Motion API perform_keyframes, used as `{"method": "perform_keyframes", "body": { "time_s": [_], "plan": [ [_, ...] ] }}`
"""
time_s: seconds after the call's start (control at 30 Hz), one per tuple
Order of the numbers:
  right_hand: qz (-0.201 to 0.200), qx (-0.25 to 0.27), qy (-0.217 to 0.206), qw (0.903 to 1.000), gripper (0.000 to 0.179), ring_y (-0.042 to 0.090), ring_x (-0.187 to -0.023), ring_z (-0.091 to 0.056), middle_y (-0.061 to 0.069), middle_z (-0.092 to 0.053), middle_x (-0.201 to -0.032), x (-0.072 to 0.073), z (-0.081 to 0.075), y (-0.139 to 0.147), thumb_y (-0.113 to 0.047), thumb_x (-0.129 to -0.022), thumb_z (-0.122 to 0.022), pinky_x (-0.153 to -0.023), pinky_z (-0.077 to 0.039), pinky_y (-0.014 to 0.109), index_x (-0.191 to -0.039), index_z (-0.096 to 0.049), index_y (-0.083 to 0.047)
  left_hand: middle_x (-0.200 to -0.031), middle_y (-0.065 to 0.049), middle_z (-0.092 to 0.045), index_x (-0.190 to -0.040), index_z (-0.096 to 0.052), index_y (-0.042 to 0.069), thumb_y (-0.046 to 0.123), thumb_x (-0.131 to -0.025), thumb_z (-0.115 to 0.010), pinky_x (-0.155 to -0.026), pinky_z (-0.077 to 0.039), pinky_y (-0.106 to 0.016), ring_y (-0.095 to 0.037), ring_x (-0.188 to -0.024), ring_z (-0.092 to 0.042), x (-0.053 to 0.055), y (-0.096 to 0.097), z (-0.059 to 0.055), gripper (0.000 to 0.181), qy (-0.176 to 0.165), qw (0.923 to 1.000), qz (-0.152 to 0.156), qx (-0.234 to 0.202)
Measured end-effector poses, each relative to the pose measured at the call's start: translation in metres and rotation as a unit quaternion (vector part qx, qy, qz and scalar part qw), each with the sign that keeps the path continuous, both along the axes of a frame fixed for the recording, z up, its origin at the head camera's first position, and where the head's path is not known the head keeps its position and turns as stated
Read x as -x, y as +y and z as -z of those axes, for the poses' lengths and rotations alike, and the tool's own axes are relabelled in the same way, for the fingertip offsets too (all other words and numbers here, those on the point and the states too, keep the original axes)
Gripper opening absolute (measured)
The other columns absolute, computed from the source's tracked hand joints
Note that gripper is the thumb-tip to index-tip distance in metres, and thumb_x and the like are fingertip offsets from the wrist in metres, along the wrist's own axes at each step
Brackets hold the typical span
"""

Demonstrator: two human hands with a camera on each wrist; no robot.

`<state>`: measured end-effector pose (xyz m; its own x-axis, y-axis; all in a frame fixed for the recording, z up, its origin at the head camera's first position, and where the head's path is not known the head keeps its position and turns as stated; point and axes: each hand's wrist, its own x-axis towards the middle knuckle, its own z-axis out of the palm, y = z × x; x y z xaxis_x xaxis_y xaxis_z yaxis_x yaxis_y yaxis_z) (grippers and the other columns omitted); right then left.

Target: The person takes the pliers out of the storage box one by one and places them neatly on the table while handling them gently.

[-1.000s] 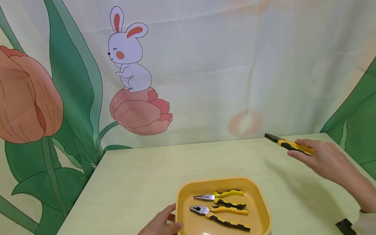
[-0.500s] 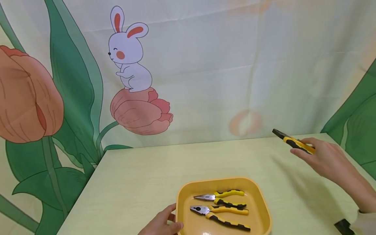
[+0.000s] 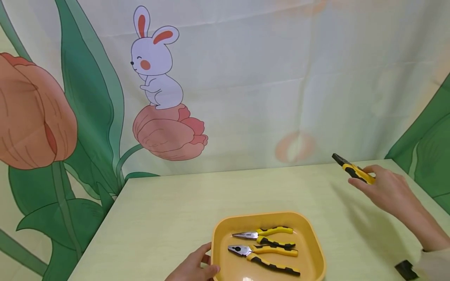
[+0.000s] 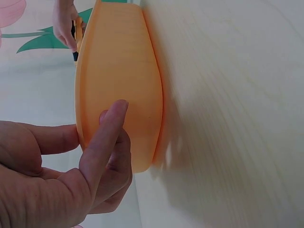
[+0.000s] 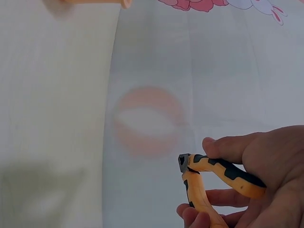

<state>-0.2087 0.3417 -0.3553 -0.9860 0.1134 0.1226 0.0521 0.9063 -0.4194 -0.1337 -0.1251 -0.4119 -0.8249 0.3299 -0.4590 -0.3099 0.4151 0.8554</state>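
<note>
Over the right part of the table, my right hand (image 3: 390, 191) holds pliers (image 3: 355, 171) with yellow and black handles in the air, their dark tip pointing up and left. In the right wrist view the handles (image 5: 244, 183) are spread apart, the thumb on one and fingers on the other. My left hand (image 3: 195, 263) pinches the left rim of a yellow tray (image 3: 318, 249), thumb at the rim and fingers against the outer wall (image 4: 118, 61). Inside the tray lie needle-nose pliers (image 3: 247, 235) and, nearer me, combination pliers (image 3: 242, 250), both with handles to the right.
The pale table (image 3: 158, 218) extends left of and behind the tray. A printed cloth (image 3: 239, 97) with a rabbit and tulips hangs along its back edge. A black object (image 3: 406, 270) shows by the right sleeve (image 3: 434, 265).
The raised pliers have shifted right, and their tip has swung up and right, looking shorter in the head view. The left hand and the tray stay where they were.
</note>
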Motion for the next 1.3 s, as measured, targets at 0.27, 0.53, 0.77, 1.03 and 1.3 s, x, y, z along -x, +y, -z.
{"method": "perform_keyframes", "body": {
  "time_s": [0.27,0.53,0.77,1.03,1.3],
  "plan": [
    [0.007,0.023,-0.015,0.9996,0.081,0.025,-0.068,-0.051,0.027,-0.059,-0.097,0.006,0.014,0.003,-0.057,-0.094,-0.056,-0.051,-0.038,0.028,-0.129,-0.045,0.016,-0.102,-0.014,-0.054,-0.148,-0.028,-0.006,0.006,-0.097,-0.059,-0.068,-0.059,-0.032,-0.016,-0.074,-0.066,-0.001,0.0,0.0,0.061,0.005,1.0,-0.003,-0.003],
    [0.008,0.024,-0.018,0.9995,0.079,0.029,-0.073,-0.052,0.028,-0.06,-0.098,0.014,0.03,0.006,-0.054,-0.094,-0.057,-0.053,-0.036,0.029,-0.127,-0.046,0.017,-0.102,-0.013,-0.055,-0.148,-0.03,-0.005,0.004,-0.096,-0.059,-0.065,-0.058,-0.032,-0.016,-0.071,-0.066,-0.003,0.003,-0.001,0.06,0.014,0.9998,-0.014,0.003],
    [0.005,0.016,-0.025,0.9995,0.08,0.03,-0.073,-0.053,0.03,-0.063,-0.099,0.018,0.042,0.01,-0.054,-0.094,-0.056,-0.054,-0.037,0.029,-0.128,-0.046,0.018,-0.102,-0.013,-0.054,-0.148,-0.03,-0.005,0.003,-0.096,-0.058,-0.065,-0.058,-0.031,-0.016,-0.071,-0.066,-0.004,0.003,-0.001,0.059,0.015,0.9997,-0.016,0.006],
    [0.017,0.02,-0.038,0.999,0.074,0.029,-0.073,-0.052,0.033,-0.06,-0.104,0.024,0.056,0.012,-0.047,-0.096,-0.057,-0.052,-0.038,0.029,-0.128,-0.045,0.018,-0.103,-0.013,-0.055,-0.148,-0.03,-0.005,0.004,-0.096,-0.059,-0.066,-0.058,-0.031,-0.016,-0.071,-0.065,-0.004,0.002,0.0,0.06,0.017,0.9997,-0.016,0.005],
    [0.02,0.025,-0.046,0.9984,0.069,0.028,-0.071,-0.051,0.026,-0.058,-0.093,0.029,0.063,0.012,-0.042,-0.096,-0.059,-0.052,-0.039,0.029,-0.124,-0.047,0.019,-0.102,-0.013,-0.055,-0.148,-0.032,-0.004,0.005,-0.096,-0.059,-0.066,-0.058,-0.032,-0.016,-0.072,-0.065,-0.004,0.002,0.001,0.059,0.01,0.9998,-0.016,0.009]
  ]
}}
